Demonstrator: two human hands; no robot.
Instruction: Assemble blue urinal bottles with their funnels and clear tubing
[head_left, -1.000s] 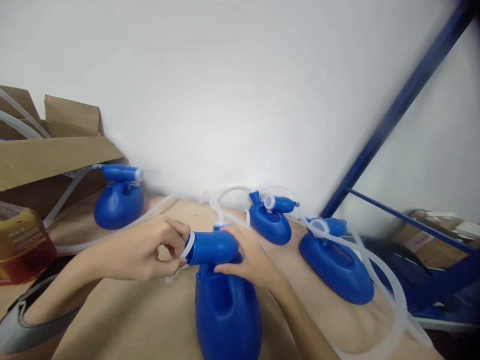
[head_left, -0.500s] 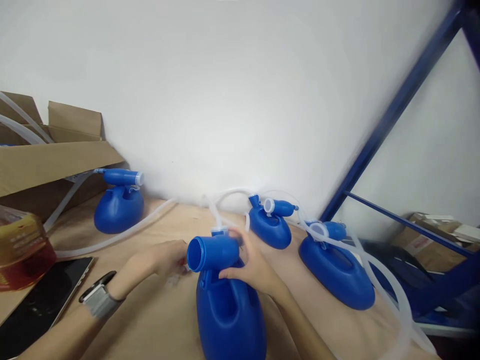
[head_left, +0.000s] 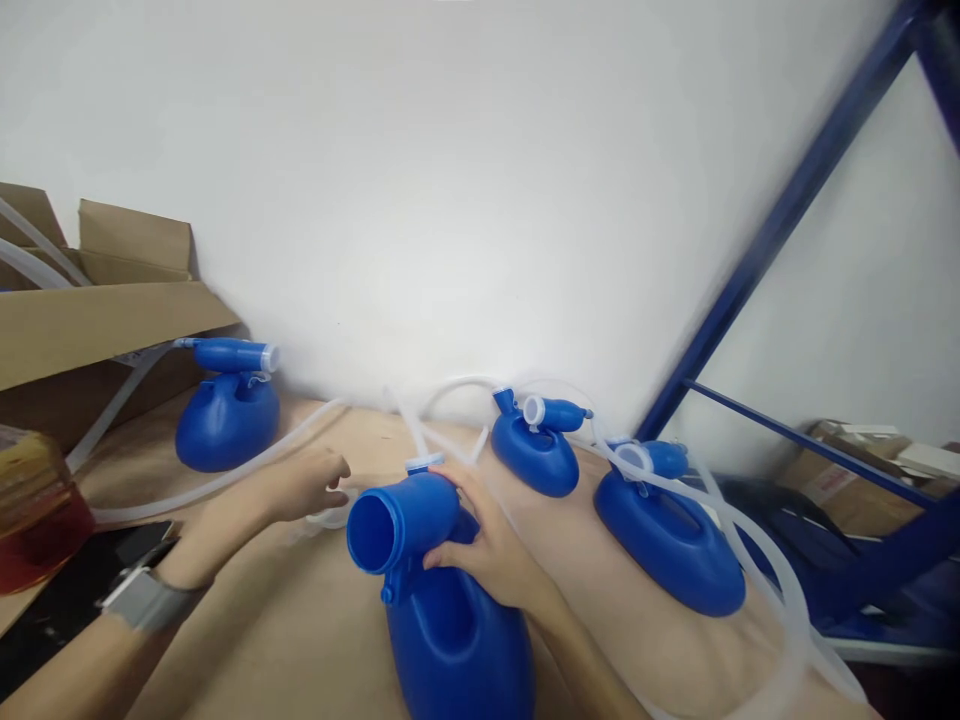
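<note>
My right hand (head_left: 491,545) is wrapped round the blue spout cylinder (head_left: 420,515) of a blue plastic urinal bottle (head_left: 461,650) in front of me. The cylinder's open round mouth points left toward me, without a lid. Behind it, a translucent hose (head_left: 411,425) rises from a white collar (head_left: 424,462). To the left, my left hand (head_left: 307,485) hovers over the table with its fingers bent and apart. Just below its fingertips is a blurred clear plastic cap (head_left: 328,518); whether they touch, I cannot tell.
Several similar bottles stand around: one at left (head_left: 229,420), two at right (head_left: 534,455) (head_left: 667,540), with hoses trailing across the table. An open cardboard box (head_left: 112,320), a container of red liquid (head_left: 34,530) and a phone (head_left: 56,590) lie left. A blue metal frame (head_left: 750,270) stands right.
My left hand has moved left, away from the spout, and its fingers have parted. The bottle under my right hand has tilted slightly, its mouth shifting left and down.
</note>
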